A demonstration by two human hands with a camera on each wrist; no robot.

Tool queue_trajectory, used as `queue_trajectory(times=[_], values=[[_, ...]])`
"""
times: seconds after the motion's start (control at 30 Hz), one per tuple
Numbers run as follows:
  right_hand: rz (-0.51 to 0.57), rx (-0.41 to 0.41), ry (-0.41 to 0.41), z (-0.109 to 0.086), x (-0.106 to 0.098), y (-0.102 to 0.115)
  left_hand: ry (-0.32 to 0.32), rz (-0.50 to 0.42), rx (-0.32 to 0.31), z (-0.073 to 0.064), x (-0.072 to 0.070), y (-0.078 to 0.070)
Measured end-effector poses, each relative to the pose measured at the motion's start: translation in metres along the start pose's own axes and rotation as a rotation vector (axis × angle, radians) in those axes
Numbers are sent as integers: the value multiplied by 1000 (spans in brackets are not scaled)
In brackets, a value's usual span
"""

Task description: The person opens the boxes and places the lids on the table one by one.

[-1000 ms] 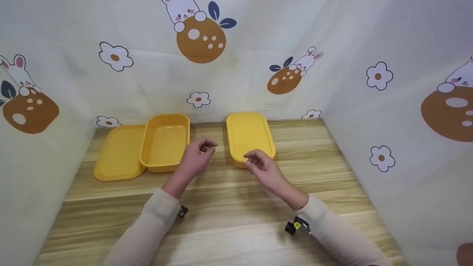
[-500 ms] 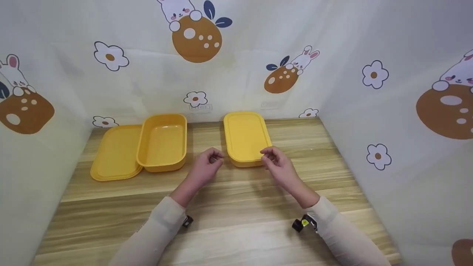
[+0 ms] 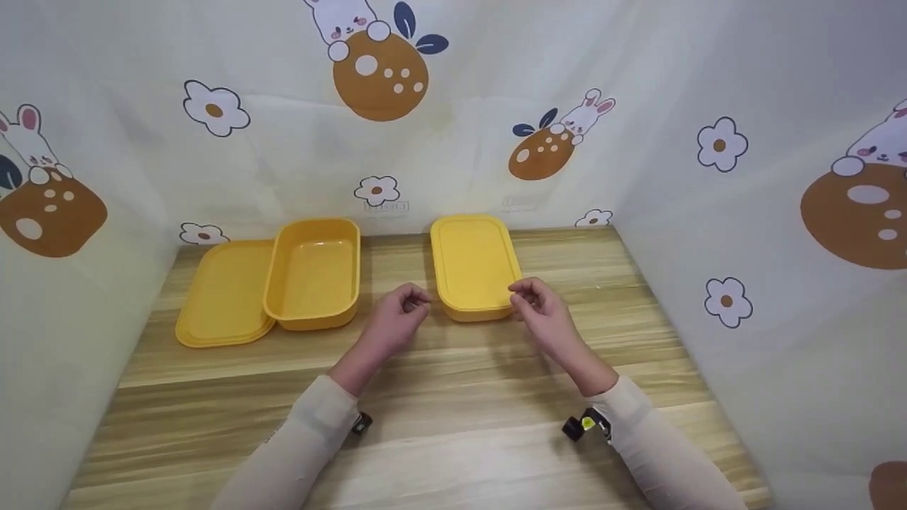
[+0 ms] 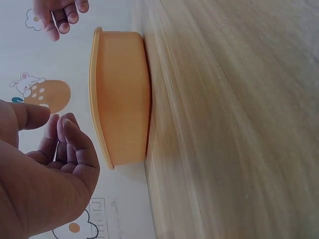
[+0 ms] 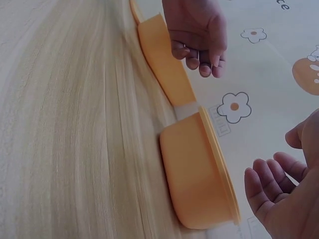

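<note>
A yellow lunch box [image 3: 475, 263] with its lid on stands near the back wall. My left hand [image 3: 397, 316] hovers off its front left corner, fingers loosely curled with nothing in them. At the front right corner, my right hand [image 3: 545, 312] has its fingertips close by the rim, also holding nothing. Both wrist views show the hands raised about the height of the box's rim, with relaxed fingers. Left of the left hand stands a second yellow box [image 3: 317, 276], uncovered, its inside bare.
A flat yellow lid [image 3: 225, 294] lies at the far left, its right side partly hidden by the uncovered box. Patterned cloth walls [image 3: 453, 127] enclose the back and sides of the wooden table [image 3: 439, 418].
My left hand has shifted right, away from the uncovered box. The right hand has moved right, from over the lidded box's front edge to its corner. The boxes have stayed put.
</note>
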State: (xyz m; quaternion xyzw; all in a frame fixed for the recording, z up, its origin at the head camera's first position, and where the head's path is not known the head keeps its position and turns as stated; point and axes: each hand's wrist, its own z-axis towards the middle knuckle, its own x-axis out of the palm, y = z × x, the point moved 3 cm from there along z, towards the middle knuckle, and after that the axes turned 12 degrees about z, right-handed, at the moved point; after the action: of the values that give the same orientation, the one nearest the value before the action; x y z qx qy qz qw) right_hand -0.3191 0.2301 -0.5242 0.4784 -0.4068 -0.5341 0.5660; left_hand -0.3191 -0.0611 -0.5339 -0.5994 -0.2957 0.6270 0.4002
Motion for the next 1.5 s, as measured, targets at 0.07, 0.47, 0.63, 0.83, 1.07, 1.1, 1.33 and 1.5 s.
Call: queue_trajectory(times=[0.07,0.47,0.63,0.83,1.07,1.1,1.33,1.5], values=[[-5,3,1,0,-1,-1,4,-9,-2,0,0,0],[-43,-25,-77,21,-15,0,-1,16,-43,11,3,10],[-86,-18,-120,48,-26,-9,-3,63,-51,22,6,18],[-158,79,-149,87,-38,-25,4,38,-101,33,11,20],[-241,229,-102,130,-41,-34,34,-63,-168,41,18,15],[-242,235,-90,136,-41,-35,38,-79,-175,42,19,14],[-230,293,6,165,-38,-37,46,-136,-205,50,28,10],[-232,333,54,177,-37,-38,54,-156,-215,55,34,11]])
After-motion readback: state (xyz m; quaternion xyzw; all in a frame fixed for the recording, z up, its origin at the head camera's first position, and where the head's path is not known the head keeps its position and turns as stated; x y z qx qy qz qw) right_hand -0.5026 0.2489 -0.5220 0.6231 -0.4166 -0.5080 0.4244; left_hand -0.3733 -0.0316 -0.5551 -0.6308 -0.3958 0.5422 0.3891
